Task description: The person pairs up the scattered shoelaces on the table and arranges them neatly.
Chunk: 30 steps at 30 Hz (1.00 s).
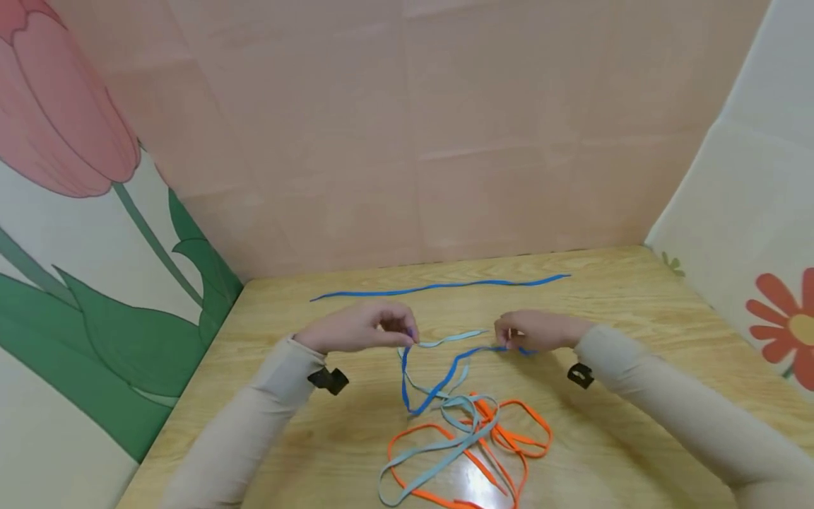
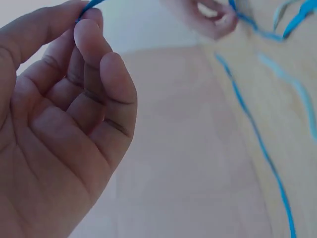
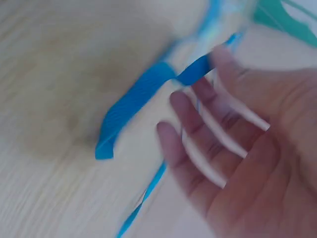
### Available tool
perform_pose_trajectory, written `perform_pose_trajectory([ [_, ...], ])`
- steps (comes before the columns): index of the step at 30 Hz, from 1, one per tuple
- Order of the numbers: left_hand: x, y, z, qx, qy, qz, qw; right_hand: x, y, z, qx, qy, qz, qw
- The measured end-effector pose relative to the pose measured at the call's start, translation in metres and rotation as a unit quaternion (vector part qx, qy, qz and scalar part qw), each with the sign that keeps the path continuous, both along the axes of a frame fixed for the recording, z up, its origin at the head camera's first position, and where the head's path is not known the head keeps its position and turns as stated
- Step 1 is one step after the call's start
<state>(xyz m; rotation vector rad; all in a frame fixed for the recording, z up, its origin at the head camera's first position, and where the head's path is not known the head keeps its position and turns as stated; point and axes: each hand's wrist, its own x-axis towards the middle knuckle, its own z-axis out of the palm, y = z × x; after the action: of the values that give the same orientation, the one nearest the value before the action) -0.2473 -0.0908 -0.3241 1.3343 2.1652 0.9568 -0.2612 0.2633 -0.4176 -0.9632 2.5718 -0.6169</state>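
A flat blue shoelace (image 1: 439, 387) hangs in a sagging curve between both hands, its low middle close over the tabletop. My left hand (image 1: 365, 326) pinches it between thumb and fingertips; the left wrist view shows the blue lace at those fingertips, the other fingers curled loosely. On the other side, my right hand (image 1: 543, 330) pinches the lace near its end, and a short tail (image 3: 138, 91) sticks out past the fingers in the right wrist view. Below the hands, a light blue shoelace (image 1: 439, 466) lies looped over a tangled orange shoelace (image 1: 537, 417).
Another blue shoelace (image 1: 439, 286) lies stretched nearly straight across the back of the wooden table (image 1: 305, 452). A pink sheet (image 1: 407, 141) stands behind the table. Flower-patterned panels flank it left and right. Each sleeve has a small black clip near the wrist.
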Motion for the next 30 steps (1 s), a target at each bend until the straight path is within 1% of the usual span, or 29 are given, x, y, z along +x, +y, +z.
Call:
perform_pose_trajectory([
  [1, -0.004, -0.006, 0.003, 0.009, -0.012, 0.021, 0.9997, -0.002, 0.004, 0.005, -0.036, -0.023, -0.005, 0.999],
  [2, -0.007, -0.013, 0.006, 0.024, -0.023, 0.045, 0.9984, -0.004, 0.010, 0.010, -0.080, -0.049, -0.011, 0.996],
  [3, -0.011, -0.019, 0.010, 0.045, -0.031, 0.070, 0.9961, -0.007, 0.015, 0.016, -0.124, -0.075, -0.021, 0.989],
  [4, -0.014, -0.025, 0.015, 0.067, -0.039, 0.098, 0.9922, -0.011, 0.021, 0.023, -0.176, -0.098, -0.033, 0.979],
  [5, -0.018, -0.032, 0.018, 0.092, -0.041, 0.129, 0.9865, -0.014, 0.028, 0.029, -0.236, -0.118, -0.043, 0.964],
  [6, -0.022, -0.039, 0.022, 0.120, -0.042, 0.161, 0.9787, -0.019, 0.035, 0.034, -0.303, -0.129, -0.046, 0.943],
  [7, -0.027, -0.046, 0.026, 0.149, -0.041, 0.194, 0.9688, -0.023, 0.041, 0.039, -0.379, -0.141, -0.050, 0.913],
  [8, -0.032, -0.053, 0.029, 0.182, -0.039, 0.221, 0.9572, -0.028, 0.049, 0.044, -0.455, -0.152, -0.047, 0.876],
  [9, -0.037, -0.061, 0.032, 0.214, -0.040, 0.245, 0.9447, -0.032, 0.057, 0.048, -0.528, -0.163, -0.042, 0.833],
  [10, -0.042, -0.070, 0.035, 0.244, -0.048, 0.267, 0.9310, -0.035, 0.065, 0.052, -0.596, -0.172, -0.032, 0.784],
  [11, -0.047, -0.079, 0.036, 0.278, -0.061, 0.282, 0.9162, -0.039, 0.072, 0.056, -0.658, -0.189, -0.025, 0.729],
  [12, -0.051, -0.088, 0.037, 0.311, -0.077, 0.290, 0.9015, -0.041, 0.080, 0.060, -0.708, -0.198, -0.022, 0.677],
  [13, -0.056, -0.098, 0.038, 0.342, -0.096, 0.297, 0.8863, -0.043, 0.088, 0.064, -0.746, -0.200, -0.028, 0.634],
  [14, -0.059, -0.106, 0.039, 0.371, -0.118, 0.300, 0.8709, -0.045, 0.097, 0.067, -0.772, -0.198, -0.038, 0.603],
  [15, -0.063, -0.114, 0.039, 0.396, -0.138, 0.302, 0.8563, -0.046, 0.105, 0.070, -0.793, -0.194, -0.050, 0.576],
  [16, -0.066, -0.122, 0.038, 0.416, -0.158, 0.304, 0.8423, -0.047, 0.113, 0.071, -0.808, -0.188, -0.062, 0.555],
  [17, -0.068, -0.128, 0.038, 0.430, -0.176, 0.308, 0.8304, -0.047, 0.121, 0.072, -0.820, -0.181, -0.078, 0.538],
  [18, -0.070, -0.134, 0.037, 0.438, -0.190, 0.313, 0.8214, -0.048, 0.128, 0.072, -0.826, -0.167, -0.096, 0.530],
  [19, -0.072, -0.140, 0.036, 0.441, -0.201, 0.321, 0.8137, -0.048, 0.135, 0.072, -0.832, -0.158, -0.114, 0.520],
  [21, -0.076, -0.149, 0.033, 0.433, -0.223, 0.341, 0.8042, -0.048, 0.147, 0.070, -0.843, -0.141, -0.152, 0.497],
  [22, -0.077, -0.153, 0.031, 0.426, -0.232, 0.351, 0.8008, -0.048, 0.152, 0.068, -0.844, -0.131, -0.172, 0.490],
  [24, -0.081, -0.160, 0.027, 0.405, -0.251, 0.373, 0.7960, -0.048, 0.161, 0.064, -0.844, -0.114, -0.213, 0.480],
  [25, -0.083, -0.164, 0.024, 0.395, -0.260, 0.383, 0.7934, -0.048, 0.166, 0.062, -0.842, -0.108, -0.230, 0.477],
  [26, -0.085, -0.167, 0.022, 0.386, -0.269, 0.392, 0.7904, -0.048, 0.169, 0.059, -0.837, -0.101, -0.247, 0.477],
  [28, -0.089, -0.171, 0.016, 0.380, -0.285, 0.408, 0.7799, -0.048, 0.175, 0.054, -0.830, -0.090, -0.274, 0.477],
  [29, -0.091, -0.173, 0.014, 0.377, -0.291, 0.414, 0.7761, -0.049, 0.177, 0.052, -0.829, -0.083, -0.285, 0.474],
  [30, -0.092, -0.174, 0.011, 0.376, -0.296, 0.421, 0.7705, -0.050, 0.178, 0.049, -0.829, -0.073, -0.293, 0.471],
])
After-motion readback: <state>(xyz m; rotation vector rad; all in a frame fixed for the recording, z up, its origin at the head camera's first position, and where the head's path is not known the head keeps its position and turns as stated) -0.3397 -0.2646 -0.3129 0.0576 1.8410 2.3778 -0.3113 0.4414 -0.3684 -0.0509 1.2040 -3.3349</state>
